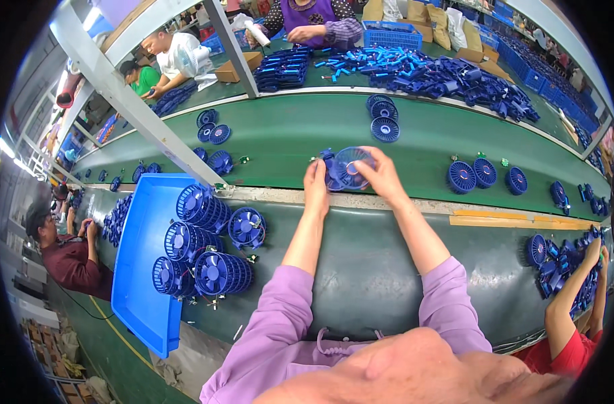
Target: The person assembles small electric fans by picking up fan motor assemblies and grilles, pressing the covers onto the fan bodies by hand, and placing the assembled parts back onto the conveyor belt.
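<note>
In front of me, over the near edge of the green belt, my left hand [315,186] grips a dark blue fan housing [332,176] by its left side, fingers closed round it. My right hand [383,176] is closed on a round blue grille [351,159], which overlaps the housing's right part. Whether the two parts are joined I cannot tell. Stacks of blue fan housings [214,273] with small wires and boards stand to the left, some in a light blue tray [145,269] and some at its edge.
The green conveyor belt [280,145] carries round grilles [385,128] and fan heads [485,172]. Beyond it lie piles of blue parts [421,74]. A white metal post [128,101] slants at the left. A co-worker's arms [569,289] reach into blue parts at the right.
</note>
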Available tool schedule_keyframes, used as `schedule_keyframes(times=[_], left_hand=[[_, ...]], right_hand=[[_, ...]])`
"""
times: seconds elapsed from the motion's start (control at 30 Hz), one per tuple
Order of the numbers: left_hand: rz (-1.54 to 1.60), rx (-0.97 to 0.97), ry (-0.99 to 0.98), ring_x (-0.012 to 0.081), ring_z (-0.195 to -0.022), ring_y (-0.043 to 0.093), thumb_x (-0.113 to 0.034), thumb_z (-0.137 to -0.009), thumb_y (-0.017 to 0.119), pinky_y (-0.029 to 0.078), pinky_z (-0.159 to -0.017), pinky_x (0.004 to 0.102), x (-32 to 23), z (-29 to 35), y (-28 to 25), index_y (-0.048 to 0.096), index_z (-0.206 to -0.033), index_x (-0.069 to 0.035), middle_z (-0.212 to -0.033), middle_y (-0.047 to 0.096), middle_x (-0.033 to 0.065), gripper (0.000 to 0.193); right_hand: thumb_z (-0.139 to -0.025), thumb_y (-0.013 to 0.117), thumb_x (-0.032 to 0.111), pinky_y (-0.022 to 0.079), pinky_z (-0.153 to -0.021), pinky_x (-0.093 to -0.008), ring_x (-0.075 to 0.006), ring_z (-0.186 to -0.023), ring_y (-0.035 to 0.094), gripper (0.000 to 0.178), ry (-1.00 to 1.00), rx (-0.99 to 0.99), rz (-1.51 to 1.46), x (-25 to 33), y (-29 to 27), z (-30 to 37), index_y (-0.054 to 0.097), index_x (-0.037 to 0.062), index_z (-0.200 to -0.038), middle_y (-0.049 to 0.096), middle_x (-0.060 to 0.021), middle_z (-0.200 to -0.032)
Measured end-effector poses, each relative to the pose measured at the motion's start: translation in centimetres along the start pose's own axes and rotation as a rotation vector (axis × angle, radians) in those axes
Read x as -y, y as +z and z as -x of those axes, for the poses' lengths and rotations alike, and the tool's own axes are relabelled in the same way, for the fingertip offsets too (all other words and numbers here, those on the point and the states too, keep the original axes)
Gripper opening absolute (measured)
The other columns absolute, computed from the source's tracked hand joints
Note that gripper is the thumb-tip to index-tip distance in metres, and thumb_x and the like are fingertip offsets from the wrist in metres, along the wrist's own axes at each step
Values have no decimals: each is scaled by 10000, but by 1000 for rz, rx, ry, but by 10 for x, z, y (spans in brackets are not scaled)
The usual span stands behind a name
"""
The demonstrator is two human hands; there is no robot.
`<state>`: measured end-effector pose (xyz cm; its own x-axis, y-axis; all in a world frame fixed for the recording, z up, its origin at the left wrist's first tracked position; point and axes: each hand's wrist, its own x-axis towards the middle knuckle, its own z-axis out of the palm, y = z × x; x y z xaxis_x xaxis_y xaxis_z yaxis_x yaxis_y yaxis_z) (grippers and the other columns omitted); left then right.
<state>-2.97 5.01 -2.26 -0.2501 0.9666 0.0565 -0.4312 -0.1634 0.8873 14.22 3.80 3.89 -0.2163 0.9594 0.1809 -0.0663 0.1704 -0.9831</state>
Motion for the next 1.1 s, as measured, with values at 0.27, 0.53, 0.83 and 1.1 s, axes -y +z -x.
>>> schedule_keyframes(times=[0.27, 0.53, 0.83, 1.1], left_hand=[[485, 245, -384, 249, -1160, 553, -451, -971, 446, 453, -976, 461, -20, 35, 20, 480, -1308, -117, -1274, 558, 96, 476], [428, 199, -351, 235, -1191, 512, -429, -1005, 382, 416, -1010, 413, -46, 45, 41, 474, -1292, -84, -1282, 534, 90, 458], [74, 67, 24, 190, -1132, 528, -382, -1019, 384, 442, -984, 339, -49, 51, 50, 449, -1304, -37, -1248, 517, 99, 452], [-185, -9, 251, 203, -1148, 491, -357, -1027, 364, 388, -1007, 343, -45, 69, 65, 446, -1283, -25, -1263, 499, 114, 427]], right_hand=[[-821, 628, 114, 458, -919, -397, -334, -1124, 506, 468, -563, -160, 769, 9, 18, 17, 532, 110, -1279, 502, -151, -1259], [-874, 551, 505, 381, -1021, -450, -390, -1242, 420, 722, -539, 66, 730, 2, 12, 18, 348, 75, -1418, 423, -219, -1354], [-818, 548, 623, 340, -1051, -471, -419, -1286, 370, 881, -562, -22, 617, 0, 25, 19, 310, 27, -1422, 352, -257, -1393], [-930, 460, 501, 311, -1078, -390, -316, -1315, 379, 701, -405, -7, 116, -17, 44, 24, 291, 34, -1425, 372, -198, -1409]])
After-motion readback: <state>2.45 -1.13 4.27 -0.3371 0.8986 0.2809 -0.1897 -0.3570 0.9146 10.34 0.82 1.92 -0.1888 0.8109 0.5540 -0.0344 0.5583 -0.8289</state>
